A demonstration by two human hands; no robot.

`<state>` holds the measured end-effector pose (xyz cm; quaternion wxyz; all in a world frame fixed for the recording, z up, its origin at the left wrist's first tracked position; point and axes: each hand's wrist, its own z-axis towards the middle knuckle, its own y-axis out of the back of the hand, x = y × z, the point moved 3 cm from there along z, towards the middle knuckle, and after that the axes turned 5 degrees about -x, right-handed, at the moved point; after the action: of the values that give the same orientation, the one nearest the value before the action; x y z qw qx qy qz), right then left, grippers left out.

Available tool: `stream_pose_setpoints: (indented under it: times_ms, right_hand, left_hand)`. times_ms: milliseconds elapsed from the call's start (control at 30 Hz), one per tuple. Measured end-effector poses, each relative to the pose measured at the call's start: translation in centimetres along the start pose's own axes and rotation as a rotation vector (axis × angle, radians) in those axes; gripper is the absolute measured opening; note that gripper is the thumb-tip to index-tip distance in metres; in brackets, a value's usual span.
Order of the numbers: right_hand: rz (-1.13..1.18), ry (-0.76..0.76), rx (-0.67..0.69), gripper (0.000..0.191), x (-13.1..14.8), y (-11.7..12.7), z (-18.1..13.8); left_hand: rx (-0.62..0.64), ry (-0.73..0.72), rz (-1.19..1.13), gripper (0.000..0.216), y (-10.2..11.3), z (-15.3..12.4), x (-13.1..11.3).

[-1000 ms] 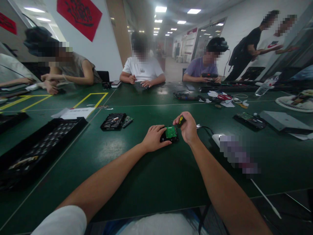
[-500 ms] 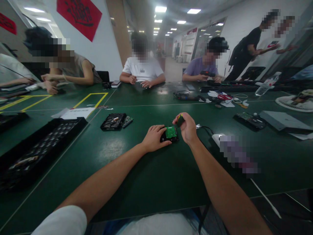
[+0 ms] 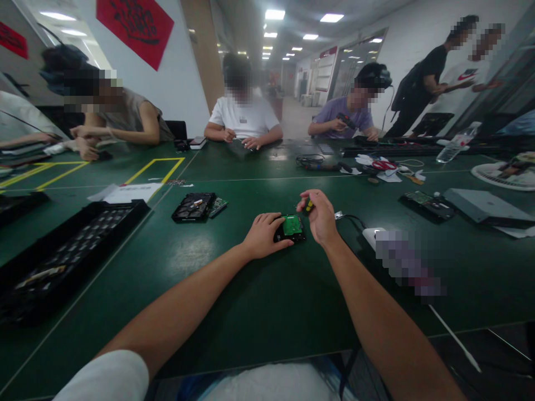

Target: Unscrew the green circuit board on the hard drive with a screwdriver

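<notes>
A hard drive [image 3: 293,226] with a green circuit board facing up lies flat on the green table. My left hand [image 3: 264,236] grips it from the left, fingers along the far side and thumb along the near edge. Beside the drive's right end, my right hand [image 3: 321,216] is curled around the black and yellow handle of a screwdriver [image 3: 309,206]. The screwdriver's tip is too small to make out. To the left of the drive sit a black drive casing [image 3: 193,207] and a small loose circuit board [image 3: 218,208].
A long black tray [image 3: 71,253] stands on the left. At right are a white power bank-like device [image 3: 373,236] with a cable, another opened drive [image 3: 427,205] and a grey box [image 3: 489,207]. Co-workers sit across the table; a water bottle [image 3: 458,142] lies tilted at the far right.
The screwdriver handle has turned slightly in my right hand, whose fingers have shifted and show more yellow. My left hand and the hard drive have stayed put. A co-worker's held tool has moved.
</notes>
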<state>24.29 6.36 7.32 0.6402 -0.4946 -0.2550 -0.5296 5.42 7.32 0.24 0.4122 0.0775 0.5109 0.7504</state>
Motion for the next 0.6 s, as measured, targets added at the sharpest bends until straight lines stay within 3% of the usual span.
stream_pose_setpoints:
  times_ms: [267,600]
  right_hand:
    - [0.023,-0.009,-0.02,0.03,-0.23,0.15,-0.01]
    - [0.047,-0.068,-0.027,0.057,-0.31,-0.09,0.05]
  left_hand:
    - [-0.011,-0.014,0.001,0.081,0.11,-0.05,-0.07]
    - [-0.004,-0.006,0.004,0.081,0.15,0.0,-0.1]
